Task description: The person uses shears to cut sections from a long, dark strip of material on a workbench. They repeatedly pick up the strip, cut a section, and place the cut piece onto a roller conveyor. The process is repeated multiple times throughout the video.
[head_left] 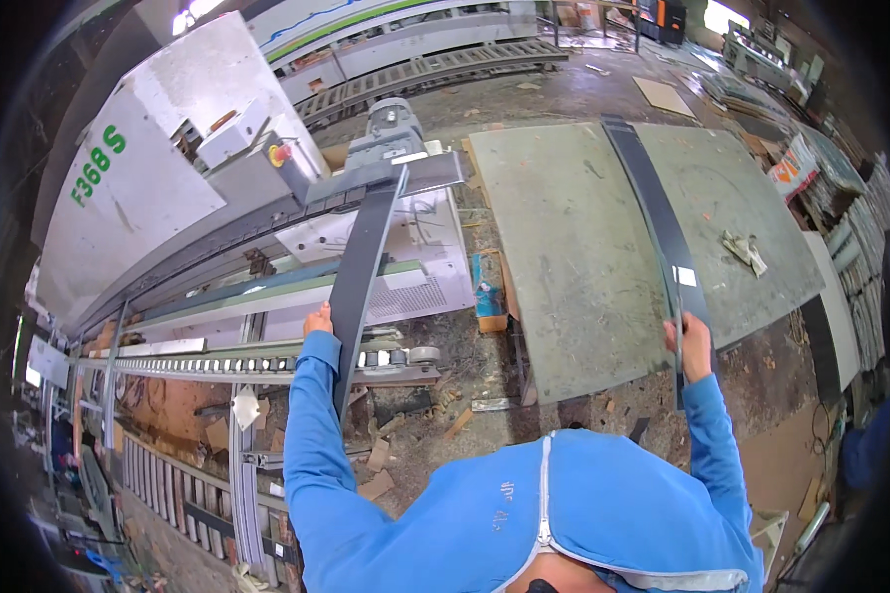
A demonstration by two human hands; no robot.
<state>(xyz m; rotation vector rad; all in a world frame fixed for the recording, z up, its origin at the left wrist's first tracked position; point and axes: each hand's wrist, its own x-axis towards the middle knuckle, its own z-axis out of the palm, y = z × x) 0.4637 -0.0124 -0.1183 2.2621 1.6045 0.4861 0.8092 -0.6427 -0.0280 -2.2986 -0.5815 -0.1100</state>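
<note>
My left hand [318, 322] is closed on the left edge of a long dark board [365, 262], which slants away toward a metal rail [287, 213] on the white machine, its far end on or just over that rail. My right hand [692, 341] grips the near part of a second long dark board [645, 198] with a white label on it. That board extends across a large grey-green sheet [574, 257], where crumpled pale gloves or a rag [745, 252] lie to its right. The fingertips of both hands are partly hidden by the boards.
A white machine [133, 203] with a grey motor [388, 128] fills the left. A conveyor with small wheels [386, 358] runs below it. A blue-and-orange object [489, 306] stands between machine and sheet. Stacked panels [860, 277] line the right; scraps litter the floor [455, 415].
</note>
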